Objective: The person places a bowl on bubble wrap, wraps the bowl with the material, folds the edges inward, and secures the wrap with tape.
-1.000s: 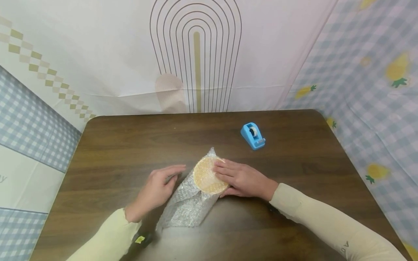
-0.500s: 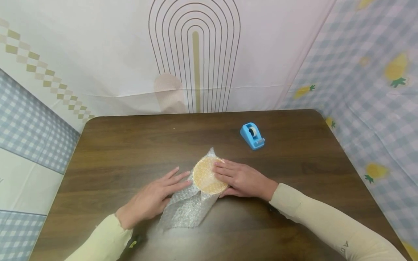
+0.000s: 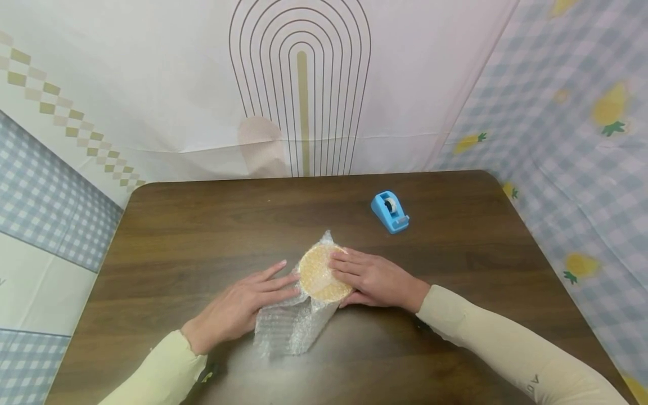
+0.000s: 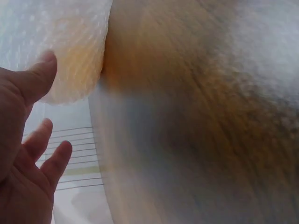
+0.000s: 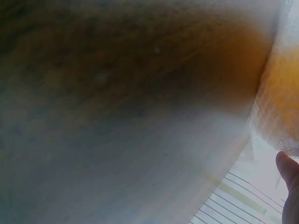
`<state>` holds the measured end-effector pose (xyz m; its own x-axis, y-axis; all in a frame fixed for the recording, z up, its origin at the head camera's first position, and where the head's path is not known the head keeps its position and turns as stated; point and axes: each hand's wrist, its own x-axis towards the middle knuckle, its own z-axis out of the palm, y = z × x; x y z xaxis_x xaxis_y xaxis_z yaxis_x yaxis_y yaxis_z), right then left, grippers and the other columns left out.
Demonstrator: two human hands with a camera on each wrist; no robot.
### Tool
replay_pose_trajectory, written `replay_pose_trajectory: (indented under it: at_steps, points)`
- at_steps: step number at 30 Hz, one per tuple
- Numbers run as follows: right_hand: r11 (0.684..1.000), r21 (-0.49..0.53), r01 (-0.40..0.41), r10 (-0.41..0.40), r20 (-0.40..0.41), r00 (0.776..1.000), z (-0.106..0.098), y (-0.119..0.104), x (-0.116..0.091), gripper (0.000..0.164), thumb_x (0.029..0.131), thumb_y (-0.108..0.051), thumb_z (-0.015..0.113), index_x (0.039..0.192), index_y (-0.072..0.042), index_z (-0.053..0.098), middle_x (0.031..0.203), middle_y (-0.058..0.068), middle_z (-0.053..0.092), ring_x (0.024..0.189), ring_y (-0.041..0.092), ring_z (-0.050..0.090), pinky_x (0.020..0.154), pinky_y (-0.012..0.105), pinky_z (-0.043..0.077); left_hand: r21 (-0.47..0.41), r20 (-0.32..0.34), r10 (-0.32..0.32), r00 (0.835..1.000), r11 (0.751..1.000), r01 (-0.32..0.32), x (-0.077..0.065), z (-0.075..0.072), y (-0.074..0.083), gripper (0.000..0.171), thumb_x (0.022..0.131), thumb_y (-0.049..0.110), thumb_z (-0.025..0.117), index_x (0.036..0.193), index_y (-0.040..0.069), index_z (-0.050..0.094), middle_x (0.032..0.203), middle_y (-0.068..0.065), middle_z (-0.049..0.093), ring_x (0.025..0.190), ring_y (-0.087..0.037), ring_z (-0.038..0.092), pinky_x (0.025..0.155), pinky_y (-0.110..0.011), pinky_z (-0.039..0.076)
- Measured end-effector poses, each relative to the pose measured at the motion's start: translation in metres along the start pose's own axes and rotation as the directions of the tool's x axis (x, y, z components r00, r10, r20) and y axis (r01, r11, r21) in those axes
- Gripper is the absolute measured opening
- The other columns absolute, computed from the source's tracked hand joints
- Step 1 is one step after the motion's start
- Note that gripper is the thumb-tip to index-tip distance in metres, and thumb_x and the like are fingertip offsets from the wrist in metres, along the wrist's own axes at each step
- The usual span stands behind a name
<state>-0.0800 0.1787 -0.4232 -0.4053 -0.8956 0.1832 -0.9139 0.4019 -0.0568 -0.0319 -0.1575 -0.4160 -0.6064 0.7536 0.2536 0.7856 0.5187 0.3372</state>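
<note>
A round yellow object (image 3: 314, 273) stands on the table inside a sheet of bubble wrap (image 3: 291, 329), whose loose end trails toward the near left. What the object is, the wrap hides. Over its right side my right hand (image 3: 372, 277) holds the wrapped piece, fingers on the top and thumb at the near side. My left hand (image 3: 243, 304) lies at the left with fingers spread, the fingertips touching the wrap beside the object. In the left wrist view the thumb (image 4: 42, 77) is against the wrap, while the right wrist view shows only a thumb (image 5: 287, 168) at its edge.
A blue tape dispenser (image 3: 390, 212) with a roll of tape stands toward the back right of the dark wooden table (image 3: 202, 225). Patterned cloths (image 3: 192, 84) hang behind the table and on both sides.
My left hand has spread its fingers and moved onto the wrap's left side, and the loose end has shifted slightly right. My right hand has stayed on the object.
</note>
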Motion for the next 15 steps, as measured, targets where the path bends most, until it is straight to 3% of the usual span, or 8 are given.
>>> replay_pose_trajectory:
  at_steps: [8,15]
  points:
    - [1.000,-0.002,-0.002,0.003,0.010,1.000,0.000,0.000,0.001,0.067,0.093,-0.061,0.053,0.137,-0.012,0.059,0.145,0.005,0.056,0.141,0.021,0.047,0.115,0.042,0.041,-0.131,-0.020,0.004,1.000,0.991,-0.006,0.007,-0.001,0.000,0.047,0.090,0.010,0.068,0.135,0.022,0.061,0.142,0.005,0.059,0.140,-0.025,0.048,0.105,-0.044,0.050]
    - [1.000,-0.002,-0.007,0.007,0.019,1.000,-0.001,0.000,0.002,0.067,0.092,-0.061,0.053,0.138,-0.012,0.059,0.146,0.004,0.056,0.141,0.020,0.047,0.115,0.042,0.040,-0.228,-0.093,-0.026,0.995,0.974,0.005,0.020,0.001,0.000,0.036,0.089,0.004,0.066,0.123,0.016,0.069,0.129,-0.002,0.068,0.127,-0.025,0.060,0.099,-0.043,0.054]
